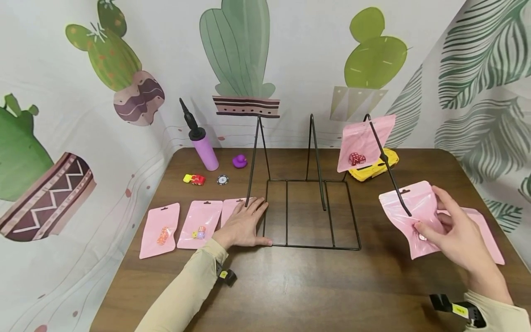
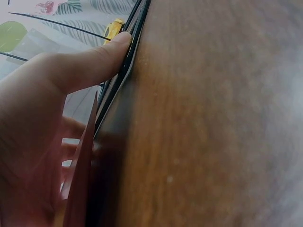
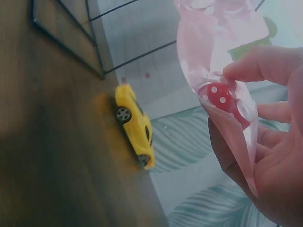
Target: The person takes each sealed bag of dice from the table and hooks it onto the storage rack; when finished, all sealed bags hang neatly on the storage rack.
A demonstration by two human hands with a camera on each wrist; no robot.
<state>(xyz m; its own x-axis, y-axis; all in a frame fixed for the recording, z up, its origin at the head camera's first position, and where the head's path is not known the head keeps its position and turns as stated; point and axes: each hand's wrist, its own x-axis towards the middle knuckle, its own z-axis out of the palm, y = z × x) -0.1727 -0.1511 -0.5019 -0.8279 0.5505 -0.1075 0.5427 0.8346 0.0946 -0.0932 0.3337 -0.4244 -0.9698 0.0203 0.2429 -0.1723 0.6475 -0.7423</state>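
Note:
A black wire rack (image 1: 315,246) stands mid-table. My left hand (image 1: 244,223) lies flat at its left base corner, fingers straight, partly over a pink pouch (image 1: 230,207); in the left wrist view the thumb (image 2: 94,61) presses against the base wire (image 2: 129,56). My right hand (image 1: 452,230) pinches a pink pouch (image 1: 408,207) at the tip of the rack's right hook arm (image 1: 387,166). Inside that pouch (image 3: 213,47) is a red die (image 3: 220,97), held between my fingers (image 3: 265,66). Another pink pouch (image 1: 365,138) with red dice hangs higher on the same arm.
Two filled pink pouches (image 1: 159,229) (image 1: 200,223) lie at the left, and one more (image 1: 485,226) under my right hand. A yellow toy car (image 1: 375,169) sits behind the rack. A purple pump (image 1: 203,147), purple duck (image 1: 239,161), small red-yellow toy (image 1: 195,179) and chip (image 1: 222,180) sit at the back left.

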